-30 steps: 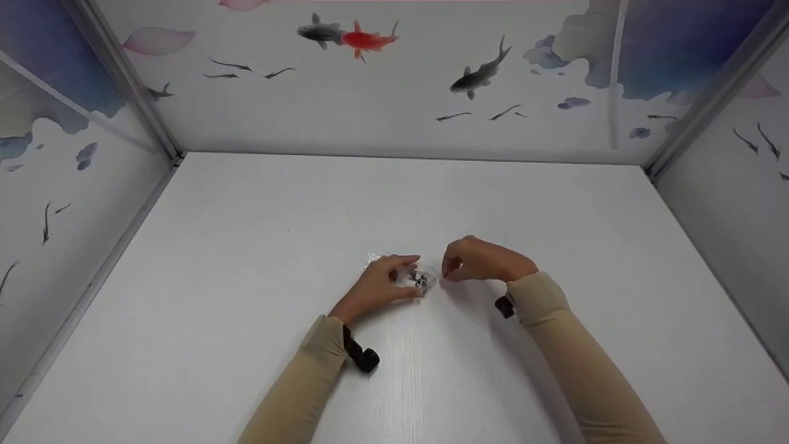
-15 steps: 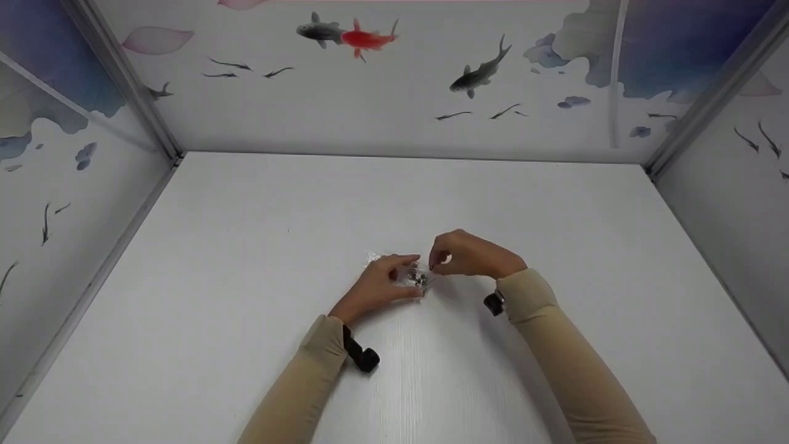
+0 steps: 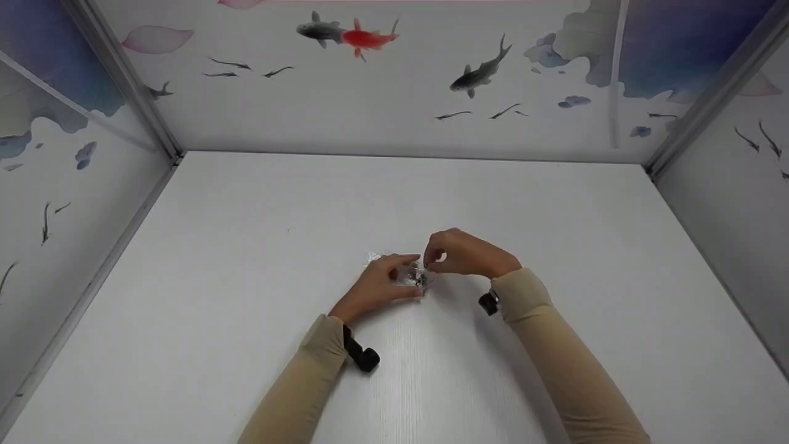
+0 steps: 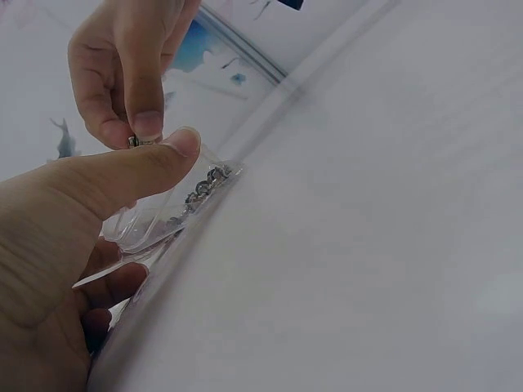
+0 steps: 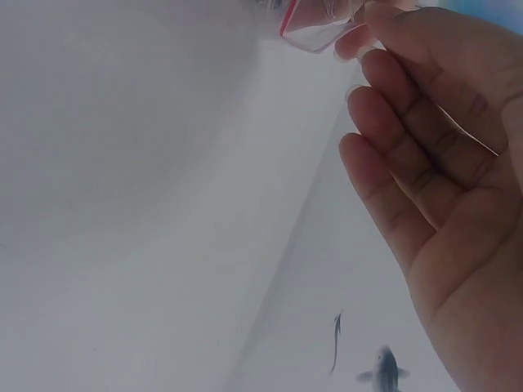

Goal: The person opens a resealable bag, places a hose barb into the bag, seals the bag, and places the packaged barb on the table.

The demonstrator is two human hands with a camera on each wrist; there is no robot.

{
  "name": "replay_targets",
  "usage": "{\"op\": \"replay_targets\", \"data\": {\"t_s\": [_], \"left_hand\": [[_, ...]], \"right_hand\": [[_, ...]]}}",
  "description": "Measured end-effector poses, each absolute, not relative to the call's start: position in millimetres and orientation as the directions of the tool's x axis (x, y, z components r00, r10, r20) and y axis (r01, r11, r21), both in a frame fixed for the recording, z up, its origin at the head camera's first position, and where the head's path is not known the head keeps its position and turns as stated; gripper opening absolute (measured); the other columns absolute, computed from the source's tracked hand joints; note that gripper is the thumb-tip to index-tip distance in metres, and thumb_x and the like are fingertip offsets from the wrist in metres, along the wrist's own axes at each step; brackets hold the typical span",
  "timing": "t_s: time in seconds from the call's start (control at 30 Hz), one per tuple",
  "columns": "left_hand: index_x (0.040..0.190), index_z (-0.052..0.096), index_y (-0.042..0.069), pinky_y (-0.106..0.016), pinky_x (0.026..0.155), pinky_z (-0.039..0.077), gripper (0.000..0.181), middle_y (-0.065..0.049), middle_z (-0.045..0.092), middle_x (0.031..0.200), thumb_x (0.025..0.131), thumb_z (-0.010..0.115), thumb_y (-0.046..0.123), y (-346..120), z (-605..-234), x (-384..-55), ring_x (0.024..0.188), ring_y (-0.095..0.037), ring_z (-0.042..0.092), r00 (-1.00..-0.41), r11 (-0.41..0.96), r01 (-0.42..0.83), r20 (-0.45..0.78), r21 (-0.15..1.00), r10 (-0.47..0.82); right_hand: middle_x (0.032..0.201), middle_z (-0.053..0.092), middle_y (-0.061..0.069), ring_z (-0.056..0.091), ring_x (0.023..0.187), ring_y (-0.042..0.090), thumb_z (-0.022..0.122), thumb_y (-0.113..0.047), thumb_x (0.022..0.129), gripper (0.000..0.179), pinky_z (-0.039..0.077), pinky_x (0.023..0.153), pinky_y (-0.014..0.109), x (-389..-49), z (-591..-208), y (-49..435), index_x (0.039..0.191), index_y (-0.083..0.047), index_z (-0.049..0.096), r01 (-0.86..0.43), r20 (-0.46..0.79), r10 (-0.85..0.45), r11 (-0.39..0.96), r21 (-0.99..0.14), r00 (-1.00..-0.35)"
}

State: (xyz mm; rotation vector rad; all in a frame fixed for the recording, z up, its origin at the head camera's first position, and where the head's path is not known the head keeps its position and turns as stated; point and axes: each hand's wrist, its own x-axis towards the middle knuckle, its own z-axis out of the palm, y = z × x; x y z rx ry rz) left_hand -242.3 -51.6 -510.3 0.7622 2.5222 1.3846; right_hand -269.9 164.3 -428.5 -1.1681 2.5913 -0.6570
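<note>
A small clear plastic bag (image 3: pixel 405 277) lies on the white table, its mouth held apart. My left hand (image 3: pixel 374 284) holds it with thumb and fingers spread around its sides. Several small shiny metal pieces (image 4: pixel 208 184), some ring-like, lie inside the bag in the left wrist view. Right over the bag's mouth, my right hand (image 3: pixel 468 254) pinches a small metal piece (image 4: pixel 133 141) between thumb and index finger; its exact kind I cannot tell. In the right wrist view the bag shows a red edge line (image 5: pixel 288 18), and the other fingers of that hand are loosely bent.
Crinkled clear plastic (image 3: pixel 373 256) sticks out behind the left hand. The white table (image 3: pixel 277 203) is enclosed by a back wall (image 3: pixel 394 123) and side walls with painted fish. Black wrist cameras sit below both cuffs.
My right hand has moved left, from beside the bag to its mouth, with most of the movement in the first half second. The left hand and the bag have stayed in place.
</note>
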Motion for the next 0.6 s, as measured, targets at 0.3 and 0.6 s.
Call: {"op": "replay_targets", "data": {"t_s": [0.3, 0.6], "left_hand": [[0.138, 0.054, 0.02, -0.03, 0.079, 0.039, 0.065, 0.001, 0.062, 0.114, 0.079, 0.078, 0.037, -51.4, -510.1, -242.4, 0.091, -0.014, 0.047, -0.858, 0.438, 0.357, 0.103, 0.825, 0.504], [0.138, 0.054, 0.019, -0.031, 0.081, 0.04, 0.066, 0.002, 0.062, 0.12, 0.08, 0.078, 0.038, -51.8, -509.7, -242.6, 0.092, -0.015, 0.047, -0.854, 0.427, 0.355, 0.103, 0.832, 0.509]], "right_hand": [[0.097, 0.07, 0.006, 0.065, 0.093, 0.019, 0.07, -0.008, 0.087, 0.012, 0.053, 0.084, 0.034, -269.4, -431.0, 163.5, 0.098, -0.005, 0.074, -0.644, -0.045, -0.736, 0.619, -0.449, -0.675], [0.096, 0.07, 0.008, 0.065, 0.091, 0.02, 0.068, -0.006, 0.088, 0.012, 0.053, 0.084, 0.038, -269.5, -434.4, 168.3, 0.097, -0.003, 0.074, -0.663, -0.001, -0.765, 0.559, -0.498, -0.644]]}}
